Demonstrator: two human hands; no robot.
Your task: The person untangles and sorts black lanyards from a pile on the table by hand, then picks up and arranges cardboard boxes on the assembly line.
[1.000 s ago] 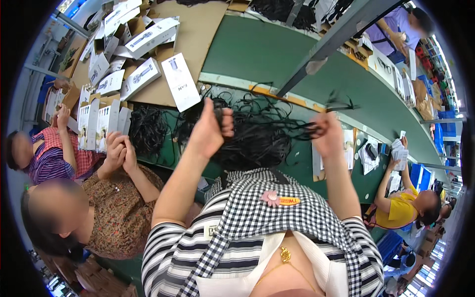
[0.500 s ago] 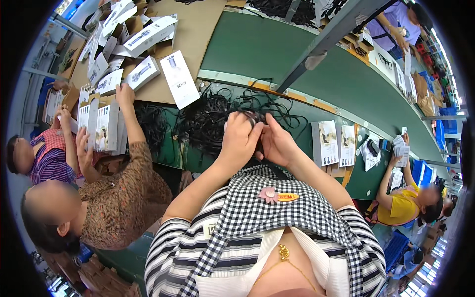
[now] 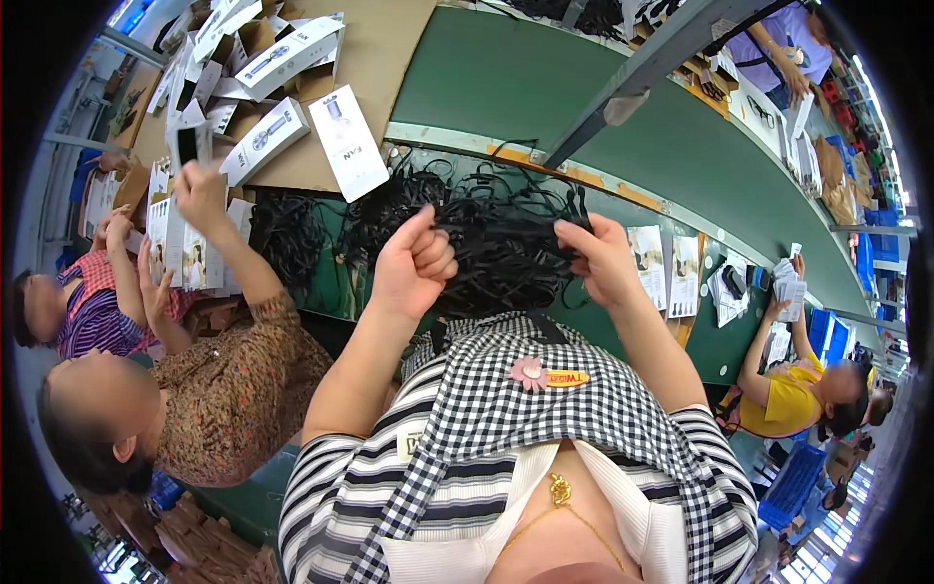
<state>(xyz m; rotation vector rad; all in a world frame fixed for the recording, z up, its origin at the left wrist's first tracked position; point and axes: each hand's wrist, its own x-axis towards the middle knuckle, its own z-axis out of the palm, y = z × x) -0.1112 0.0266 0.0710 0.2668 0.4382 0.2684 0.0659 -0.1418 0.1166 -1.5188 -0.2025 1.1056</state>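
Note:
A large tangle of black straps lies on the green bench in front of me. Above it, a thin black strap seems stretched between my two hands, though it blends into the dark tangle. My left hand is closed, its thumb and forefinger pinching near the strap's left end. At the other end, my right hand pinches black strap between thumb and fingers, with a loop standing up beside it. Another heap of black straps rests farther left.
A white fan box lies on a cardboard sheet, beside a pile of similar boxes. Printed cartons stand to my right. A grey metal post crosses the far bench. Co-workers sit on both sides; one left hand-worker's hand lifts a box.
My hands have parted from close together to well apart, drawing a black strap out between them. The co-worker at left has raised a hand from the boxes.

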